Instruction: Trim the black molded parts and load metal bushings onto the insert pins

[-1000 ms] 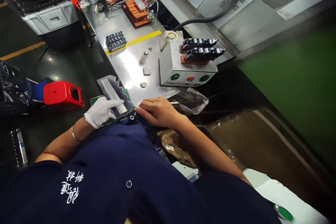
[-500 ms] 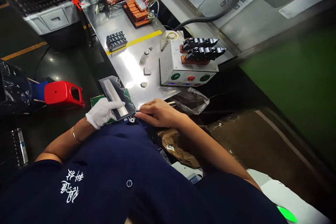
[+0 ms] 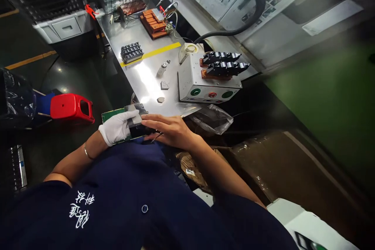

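Observation:
My left hand (image 3: 115,128), in a white glove, is closed around a green board (image 3: 113,114), thumb on top. Its thumb presses a dark grey part (image 3: 135,115) with a pale strip against that board. The part now appears foreshortened, and its right end is partly hidden by my fingers. My bare right hand (image 3: 174,128) reaches in from the right, its upper fingers stretched along the end of the grey part. Under those fingers a thin metal tool (image 3: 157,136) sticks out; its exact kind cannot be made out.
On the metal bench (image 3: 149,86) stand a small bottle (image 3: 161,69), small grey pieces (image 3: 164,85), black ribbed parts (image 3: 131,52) and an orange fixture (image 3: 154,22). A white button box (image 3: 209,86) carries black parts. A red stool (image 3: 70,106) is at left, a plastic bag (image 3: 212,119) at right.
The grey part has been tilted and now shows shorter over the board. My right hand has moved slightly left, with its fingers straighter, and a thin tool shows below them. The view has shifted slightly.

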A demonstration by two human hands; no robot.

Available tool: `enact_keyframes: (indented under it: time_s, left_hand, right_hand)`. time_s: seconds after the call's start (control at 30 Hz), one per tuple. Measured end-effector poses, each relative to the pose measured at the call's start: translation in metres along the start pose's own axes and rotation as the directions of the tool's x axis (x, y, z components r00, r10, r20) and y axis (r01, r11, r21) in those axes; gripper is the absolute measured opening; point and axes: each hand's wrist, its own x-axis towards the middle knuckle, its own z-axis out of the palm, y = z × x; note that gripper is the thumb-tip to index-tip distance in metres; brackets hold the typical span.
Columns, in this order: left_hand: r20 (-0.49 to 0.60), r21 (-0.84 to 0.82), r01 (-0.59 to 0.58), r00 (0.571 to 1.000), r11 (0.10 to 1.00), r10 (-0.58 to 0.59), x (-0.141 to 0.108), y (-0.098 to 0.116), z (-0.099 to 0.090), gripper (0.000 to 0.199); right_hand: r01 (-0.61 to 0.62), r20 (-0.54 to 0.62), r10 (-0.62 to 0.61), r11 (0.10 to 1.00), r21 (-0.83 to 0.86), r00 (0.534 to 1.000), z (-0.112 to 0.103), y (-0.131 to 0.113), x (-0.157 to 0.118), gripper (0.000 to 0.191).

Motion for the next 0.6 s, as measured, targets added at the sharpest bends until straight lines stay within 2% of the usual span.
enact_keyframes:
  time_s: [0.07,0.13,0.17,0.2,0.23,0.27,0.3,0.4,0.47,0.53,0.6]
  left_hand:
    - [0.045,0.161,-0.102,0.994,0.982,0.096,-0.005,0.0,-0.004,0.031]
    - [0.042,0.349,-0.297,0.953,0.889,0.301,-0.01,-0.004,-0.007,0.031]
    - [0.027,0.444,-0.404,0.898,0.8,0.438,-0.011,-0.007,-0.009,0.03]
    - [0.01,0.533,-0.486,0.822,0.693,0.569,-0.011,-0.01,-0.01,0.029]
    - [0.0,0.611,-0.524,0.749,0.593,0.662,-0.01,-0.014,-0.01,0.028]
    - [-0.017,0.656,-0.527,0.705,0.54,0.709,-0.009,-0.017,-0.01,0.03]
    - [-0.05,0.66,-0.512,0.7,0.55,0.712,-0.007,-0.019,-0.009,0.033]
    - [-0.141,0.59,-0.484,0.727,0.647,0.672,-0.002,-0.021,-0.008,0.042]
    - [-0.127,0.592,-0.486,0.732,0.643,0.67,-0.002,-0.021,-0.008,0.044]
    - [-0.075,0.63,-0.463,0.763,0.623,0.642,-0.005,-0.021,-0.007,0.044]
    - [-0.023,0.67,-0.446,0.786,0.593,0.618,-0.007,-0.021,-0.006,0.041]
  right_hand:
    - [-0.11,-0.09,0.113,0.993,0.043,0.99,0.008,0.004,0.002,0.045]
    - [-0.265,-0.221,0.28,0.96,0.096,0.934,0.018,0.006,0.003,0.05]
    - [-0.329,-0.272,0.351,0.936,0.122,0.896,0.023,0.006,0.003,0.05]
    - [-0.38,-0.303,0.408,0.913,0.149,0.861,0.029,0.005,0.004,0.049]
    - [-0.416,-0.316,0.451,0.892,0.176,0.835,0.035,0.004,0.004,0.047]
    - [-0.44,-0.306,0.484,0.874,0.206,0.82,0.039,0.002,0.003,0.046]
    - [-0.449,-0.272,0.504,0.86,0.243,0.819,0.042,0.0,0.003,0.044]
    - [-0.436,-0.119,0.506,0.822,0.365,0.854,0.042,-0.003,0.002,0.031]
    - [-0.439,-0.097,0.507,0.814,0.381,0.857,0.037,-0.004,0.002,0.025]
    - [-0.437,-0.112,0.5,0.829,0.35,0.859,0.031,-0.004,0.002,0.021]
    - [-0.412,-0.072,0.457,0.851,0.326,0.887,0.028,-0.005,0.001,0.017]
